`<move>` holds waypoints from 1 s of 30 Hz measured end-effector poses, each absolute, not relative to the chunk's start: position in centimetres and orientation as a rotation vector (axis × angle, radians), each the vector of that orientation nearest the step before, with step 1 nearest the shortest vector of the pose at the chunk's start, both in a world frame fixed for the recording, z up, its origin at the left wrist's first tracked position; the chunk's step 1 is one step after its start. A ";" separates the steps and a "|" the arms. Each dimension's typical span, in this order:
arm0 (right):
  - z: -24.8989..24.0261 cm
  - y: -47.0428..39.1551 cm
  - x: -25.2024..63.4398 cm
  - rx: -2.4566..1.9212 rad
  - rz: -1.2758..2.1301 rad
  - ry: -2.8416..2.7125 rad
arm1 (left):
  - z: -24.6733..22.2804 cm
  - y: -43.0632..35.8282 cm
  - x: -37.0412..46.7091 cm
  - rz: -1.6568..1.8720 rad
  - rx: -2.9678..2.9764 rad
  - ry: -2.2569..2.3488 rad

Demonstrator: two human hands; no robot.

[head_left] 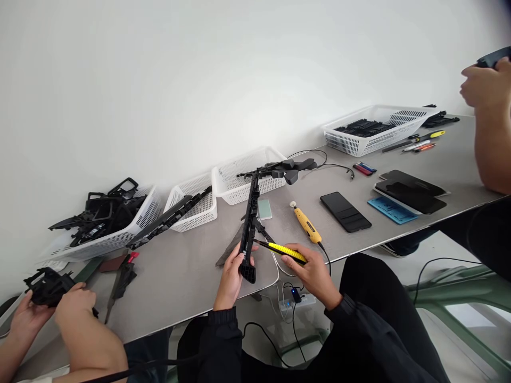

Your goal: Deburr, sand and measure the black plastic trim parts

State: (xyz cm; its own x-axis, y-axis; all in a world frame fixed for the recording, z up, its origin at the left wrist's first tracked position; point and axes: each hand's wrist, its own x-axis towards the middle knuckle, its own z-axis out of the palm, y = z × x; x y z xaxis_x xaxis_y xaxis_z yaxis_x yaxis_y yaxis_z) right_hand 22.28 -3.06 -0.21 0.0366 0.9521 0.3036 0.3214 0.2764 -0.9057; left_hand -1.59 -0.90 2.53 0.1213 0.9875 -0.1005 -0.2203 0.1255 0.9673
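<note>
My left hand [229,284] is wrapped round the lower end of a long black plastic part [250,213], which slants up and away over the table edge. In my right hand [315,274] is a slim tool with a ribbed yellow-and-black handle [288,252]. Its thin dark tip meets or sits just beside the part, close to my left fingers; exact contact cannot be made out. The far end of the part overlaps more black plastic pieces [293,169] near a white basket [275,183]. A yellow rotary tool [306,224] lies right of the part.
White baskets with black parts stand at left [149,213] and back right [331,141]. A phone [345,211], dark panels [411,196] and a blue tray-like piece [392,209] lie on the table [191,266]. Co-workers' hands are at left [75,306] and right [487,85].
</note>
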 end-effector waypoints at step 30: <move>-1.4 -2.2 21.8 -1.374 0.630 -1.368 | 1.6 -0.9 -1.4 1.312 0.941 0.993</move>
State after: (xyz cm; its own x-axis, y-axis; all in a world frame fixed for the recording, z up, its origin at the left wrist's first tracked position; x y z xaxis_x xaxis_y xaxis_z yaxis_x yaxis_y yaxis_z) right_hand 21.80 -2.15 -1.35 0.2084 0.9319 0.2970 0.3803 0.2026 -0.9024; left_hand -1.38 -0.90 1.64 0.0060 0.9990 -0.0432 -0.3128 0.0429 0.9488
